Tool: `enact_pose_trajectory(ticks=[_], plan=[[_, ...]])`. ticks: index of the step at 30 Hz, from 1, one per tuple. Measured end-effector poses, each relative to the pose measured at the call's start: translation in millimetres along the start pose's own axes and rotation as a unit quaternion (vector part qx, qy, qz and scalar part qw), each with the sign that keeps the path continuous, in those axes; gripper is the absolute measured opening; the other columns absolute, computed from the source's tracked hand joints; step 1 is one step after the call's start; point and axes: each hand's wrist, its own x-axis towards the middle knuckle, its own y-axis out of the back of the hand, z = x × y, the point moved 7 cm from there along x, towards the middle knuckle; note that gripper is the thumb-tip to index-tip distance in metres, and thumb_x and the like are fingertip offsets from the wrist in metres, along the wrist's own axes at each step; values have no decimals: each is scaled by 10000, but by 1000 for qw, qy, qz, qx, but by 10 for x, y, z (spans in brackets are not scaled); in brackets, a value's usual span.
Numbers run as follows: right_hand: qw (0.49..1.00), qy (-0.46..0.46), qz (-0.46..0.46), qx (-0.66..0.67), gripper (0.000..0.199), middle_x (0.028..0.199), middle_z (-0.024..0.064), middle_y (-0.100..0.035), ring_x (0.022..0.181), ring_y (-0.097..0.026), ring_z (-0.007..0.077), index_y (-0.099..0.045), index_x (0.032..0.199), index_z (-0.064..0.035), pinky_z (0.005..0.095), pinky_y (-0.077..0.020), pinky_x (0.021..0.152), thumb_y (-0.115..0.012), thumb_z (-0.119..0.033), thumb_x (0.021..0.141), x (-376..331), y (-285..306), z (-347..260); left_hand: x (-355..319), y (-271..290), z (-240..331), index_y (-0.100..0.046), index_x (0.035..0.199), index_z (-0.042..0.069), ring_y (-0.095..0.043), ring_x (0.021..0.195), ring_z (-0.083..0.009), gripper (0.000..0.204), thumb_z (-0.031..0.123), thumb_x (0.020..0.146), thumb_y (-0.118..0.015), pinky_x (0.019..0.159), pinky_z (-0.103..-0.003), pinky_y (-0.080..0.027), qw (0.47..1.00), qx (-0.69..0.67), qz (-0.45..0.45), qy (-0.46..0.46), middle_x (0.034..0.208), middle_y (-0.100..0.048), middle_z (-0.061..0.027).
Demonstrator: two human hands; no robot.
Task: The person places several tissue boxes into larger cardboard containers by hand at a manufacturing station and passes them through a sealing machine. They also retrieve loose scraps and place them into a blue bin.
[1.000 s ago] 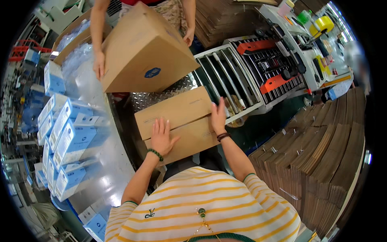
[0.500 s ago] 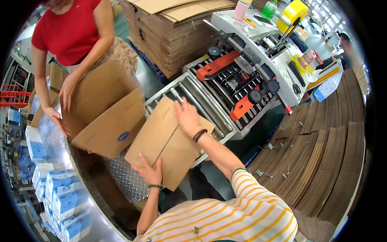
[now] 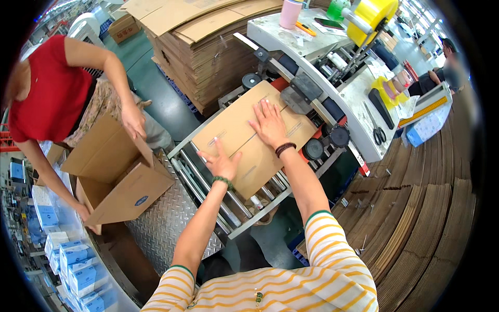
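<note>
A closed brown cardboard box (image 3: 244, 130) lies on the metal roller conveyor (image 3: 200, 195), its far end up against the dark head of a taping machine (image 3: 301, 93). My left hand (image 3: 222, 165) rests on the box top near its near left edge, fingers spread. Farther along, beside the top seam, my right hand (image 3: 269, 125) presses flat on the cardboard, fingers stretched out. Neither hand grasps anything. To the left, a co-worker in a red top holds an open carton (image 3: 132, 187) with both hands over the edge of a metal table.
A diamond-plate metal surface (image 3: 171, 223) lies left of the rollers. Blue-and-white small boxes (image 3: 78, 260) stand at the lower left. Stacks of flat cardboard (image 3: 208, 62) rise behind and at the right (image 3: 416, 229). Scissors (image 3: 378, 132) and a yellow tape roll (image 3: 371, 21) are on the machine.
Both my hands have moved the box away and to the right, from beside the rollers onto them, up to the taping machine. The co-worker's carton has tilted and shifted lower.
</note>
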Motion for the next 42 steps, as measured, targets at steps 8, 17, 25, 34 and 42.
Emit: enact_pose_trajectory(ticks=[8,17,25,34,42], plan=[[958,-46,207,191,224,1178,171,-497,1202,-383,335,-626,916,-57,542,-272,983,-637,-158,716,-1283,865,-618,-354,-520,102,-52,1414,180,-311,1257,-214,759,240,856,-563,978,-399,-331,748,-571,-319,-112,1382,-282,-138],[786,-163,494,-333,210,947,108,-631,914,-592,257,-614,948,-18,352,-469,794,-587,27,745,-3597,5390,-732,-907,-1508,-3815,-520,779,102,-506,571,-131,211,298,789,-596,430,-296,-416,917,-98,-385,-15,666,-513,-22],[783,-398,201,-434,446,1099,167,-560,956,-544,332,-516,1171,-70,382,-428,839,-605,-69,734,-5017,6141,-844,-293,-1318,-3893,-542,877,100,-532,578,-132,129,220,834,-560,423,-289,-417,913,-80,-283,-282,666,-536,-28],[801,-347,129,-471,521,990,137,-598,910,-553,302,-481,1212,-78,371,-449,776,-622,-29,713,-5170,5996,-1312,-1217,-362,-3361,-558,1002,81,-580,676,-136,203,208,844,-559,524,-289,-486,885,-292,-355,-79,836,-582,-31],[882,-101,164,-431,506,912,108,-607,799,-558,299,-493,1192,-100,367,-470,709,-582,12,707,-4387,5644,-2169,-1908,712,-2303,-581,1012,41,-571,709,-83,233,220,867,-550,570,-203,-442,856,-298,-364,-215,846,-598,-10]])
